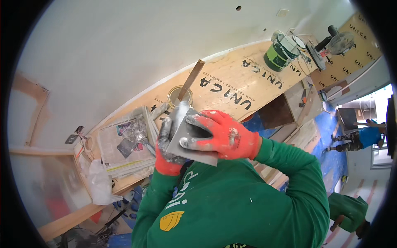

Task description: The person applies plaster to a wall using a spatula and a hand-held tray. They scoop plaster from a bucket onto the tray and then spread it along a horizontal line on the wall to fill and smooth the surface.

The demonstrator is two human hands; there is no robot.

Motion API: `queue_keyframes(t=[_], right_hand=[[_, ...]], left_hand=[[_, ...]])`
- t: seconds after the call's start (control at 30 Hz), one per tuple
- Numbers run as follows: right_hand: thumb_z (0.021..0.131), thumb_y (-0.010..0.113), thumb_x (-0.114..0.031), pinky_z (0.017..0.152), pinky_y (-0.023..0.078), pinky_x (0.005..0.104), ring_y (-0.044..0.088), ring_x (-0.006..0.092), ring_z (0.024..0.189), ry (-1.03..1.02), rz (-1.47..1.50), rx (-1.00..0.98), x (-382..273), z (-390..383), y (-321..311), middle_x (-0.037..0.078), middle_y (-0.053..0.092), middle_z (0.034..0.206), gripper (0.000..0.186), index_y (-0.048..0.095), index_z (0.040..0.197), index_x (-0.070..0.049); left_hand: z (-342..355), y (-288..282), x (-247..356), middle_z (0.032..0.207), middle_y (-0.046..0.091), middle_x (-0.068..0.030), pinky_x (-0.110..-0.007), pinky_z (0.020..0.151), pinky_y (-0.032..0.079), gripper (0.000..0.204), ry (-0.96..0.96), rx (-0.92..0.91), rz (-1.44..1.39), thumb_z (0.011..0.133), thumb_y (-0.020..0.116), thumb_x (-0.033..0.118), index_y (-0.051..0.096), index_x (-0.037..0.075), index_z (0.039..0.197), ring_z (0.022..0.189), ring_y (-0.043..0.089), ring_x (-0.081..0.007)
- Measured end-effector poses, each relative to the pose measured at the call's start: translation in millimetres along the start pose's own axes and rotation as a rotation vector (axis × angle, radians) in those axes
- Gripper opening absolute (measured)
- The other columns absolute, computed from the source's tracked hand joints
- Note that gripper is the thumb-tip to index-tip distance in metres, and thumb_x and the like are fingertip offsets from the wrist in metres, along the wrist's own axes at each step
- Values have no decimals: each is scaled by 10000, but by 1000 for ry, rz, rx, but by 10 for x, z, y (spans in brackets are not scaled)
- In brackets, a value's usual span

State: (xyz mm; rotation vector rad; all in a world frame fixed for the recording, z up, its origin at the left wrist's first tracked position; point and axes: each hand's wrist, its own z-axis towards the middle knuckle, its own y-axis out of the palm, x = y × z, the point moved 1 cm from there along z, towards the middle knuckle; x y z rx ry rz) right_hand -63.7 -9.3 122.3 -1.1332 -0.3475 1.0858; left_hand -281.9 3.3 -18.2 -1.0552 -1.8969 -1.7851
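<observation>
Both my hands wear red gloves with dark grey, white-dusted fingers. Between them, in front of my chest, is a flat grey sheet (200, 156) with a pale, whitened upper end; whether it is abrasive paper or thin metal I cannot tell. My left hand (166, 142) closes round its left edge, partly hidden behind it. My right hand (225, 134) lies across its face from the right, fingers and thumb gripping it. Just beyond the sheet stands an open round tin (173, 96) with a wooden stick (192, 78) leaning out of it.
A board-topped bench (223, 89) runs along the white wall. On it are newspaper (120, 144), a clear plastic bag (135, 131), a green bucket (281, 53) and a fan (341, 43). A white plastic bag (101, 184) hangs at left. Two other people (368, 138) are at right.
</observation>
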Motion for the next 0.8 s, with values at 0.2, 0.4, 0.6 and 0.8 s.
queue_keyframes(t=[0.2, 0.4, 0.6, 0.8], right_hand=[[873, 606, -268, 905, 462, 463, 567, 359, 1085, 44, -180, -260, 207, -96, 15, 161, 553, 1207, 481, 538, 1349, -261], [942, 612, -311, 718, 482, 369, 646, 259, 841, 841, 351, -276, 519, -424, -72, 122, 674, 913, 282, 666, 1082, -72], [929, 637, -335, 790, 485, 326, 597, 144, 850, 707, 769, 43, 746, -634, -191, 129, 686, 939, 430, 633, 1155, 32], [933, 624, -331, 1096, 339, 329, 500, 217, 1280, 803, 1069, 389, 1529, -1711, 227, 175, 583, 1330, 561, 523, 1361, 17]], left_hand=[[-416, 285, 270, 1284, 589, -191, -392, 956, 500, 678, 899, 63, 1187, 916, 657, 428, 455, -16, 1386, 1162, 587, -309], [-202, 423, 322, 1201, 645, -98, -340, 818, 543, 436, 1, 39, -435, 982, 577, 282, 536, 62, 1356, 980, 643, -186], [-71, 677, -104, 928, 659, -62, -331, 612, 534, 350, -164, 221, -147, 972, 583, 381, 615, 85, 1155, 725, 630, -179], [256, 1030, -288, 723, 654, -40, -314, 356, 488, 394, 59, 139, -257, 965, 543, 489, 633, 107, 998, 453, 607, -174]])
